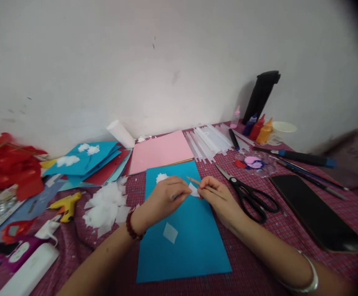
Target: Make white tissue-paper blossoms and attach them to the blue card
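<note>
A blue paper sheet (191, 246) lies on the red checked cloth in front of me. My left hand (163, 199) and my right hand (220, 199) meet above its upper part. Both pinch a small white paper piece (193, 190) between them. My right hand also holds a thin wooden stick (194, 180) whose tip points up and left against the paper piece. A second small white square (170, 232) lies loose on the blue sheet. A white cotton tuft (161, 177) sits near the sheet's top left corner.
Black scissors (249, 195) lie right of the sheet, then a dark phone (314, 216). Cotton pile (106, 205) and yellow glue gun (65, 205) are at left. Pink paper (162, 151), white strips (209, 139), paint bottles (259, 128) and a black flask (260, 96) stand by the wall.
</note>
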Action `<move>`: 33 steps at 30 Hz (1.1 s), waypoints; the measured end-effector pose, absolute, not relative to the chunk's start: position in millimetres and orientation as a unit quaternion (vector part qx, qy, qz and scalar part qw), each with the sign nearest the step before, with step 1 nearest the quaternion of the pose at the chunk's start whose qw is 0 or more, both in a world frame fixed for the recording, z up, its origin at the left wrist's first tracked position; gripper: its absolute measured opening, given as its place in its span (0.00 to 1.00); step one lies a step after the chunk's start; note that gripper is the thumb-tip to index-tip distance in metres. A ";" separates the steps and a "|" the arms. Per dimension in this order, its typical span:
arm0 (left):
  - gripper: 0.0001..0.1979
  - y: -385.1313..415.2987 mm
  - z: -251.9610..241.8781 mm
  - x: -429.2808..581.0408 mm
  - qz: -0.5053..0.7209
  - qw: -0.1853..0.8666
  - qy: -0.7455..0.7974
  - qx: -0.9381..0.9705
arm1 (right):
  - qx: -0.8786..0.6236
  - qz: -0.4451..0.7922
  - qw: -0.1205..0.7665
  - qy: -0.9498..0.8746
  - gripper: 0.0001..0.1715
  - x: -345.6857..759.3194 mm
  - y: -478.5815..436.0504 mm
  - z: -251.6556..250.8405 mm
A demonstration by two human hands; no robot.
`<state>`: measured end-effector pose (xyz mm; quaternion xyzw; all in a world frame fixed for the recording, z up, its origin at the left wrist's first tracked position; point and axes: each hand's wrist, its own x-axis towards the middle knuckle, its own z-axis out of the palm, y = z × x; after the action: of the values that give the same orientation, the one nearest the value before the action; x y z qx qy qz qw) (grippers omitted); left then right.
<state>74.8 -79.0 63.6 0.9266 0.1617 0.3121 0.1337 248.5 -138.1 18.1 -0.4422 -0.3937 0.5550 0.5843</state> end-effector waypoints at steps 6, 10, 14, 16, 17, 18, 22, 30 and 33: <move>0.09 -81.1 61.1 70.8 0.281 0.160 0.183 0.928 | -0.440 0.559 0.582 -0.394 0.11 245.8 -139.5 19.9; 0.09 -82.9 59.3 69.8 0.252 0.156 0.203 0.933 | -0.435 0.556 0.591 -0.392 0.10 244.7 -139.2 17.9; 0.06 -81.3 62.8 70.7 0.264 0.139 0.227 0.927 | -0.430 0.547 0.599 -0.396 0.08 243.8 -137.9 18.2; 0.05 -76.7 66.4 71.3 0.280 0.121 0.251 0.919 | -0.439 0.534 0.609 -0.389 0.06 245.3 -135.9 19.2; 0.05 -73.0 68.2 71.8 0.289 0.108 0.267 0.913 | -0.445 0.520 0.619 -0.385 0.06 246.8 -134.6 19.5; 0.05 -68.3 69.5 72.6 0.297 0.094 0.287 0.906 | -0.451 0.503 0.630 -0.383 0.06 248.8 -133.0 19.7; 0.06 -43.7 67.2 80.4 0.318 0.048 0.353 0.879 | -0.458 0.442 0.659 -0.401 0.13 258.4 -127.0 19.0; 0.11 -32.9 45.6 93.2 0.222 0.005 0.391 0.893 | -0.499 0.403 0.616 -0.458 0.17 266.6 -131.5 9.9; 0.14 -29.5 37.1 93.4 0.200 0.006 0.389 0.899 | -0.504 0.403 0.600 -0.473 0.17 268.0 -127.0 1.7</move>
<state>93.4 -29.5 37.1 0.8993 0.3888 0.2004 0.0061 268.0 -127.0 1.7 -0.5038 -0.4731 0.4030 0.5999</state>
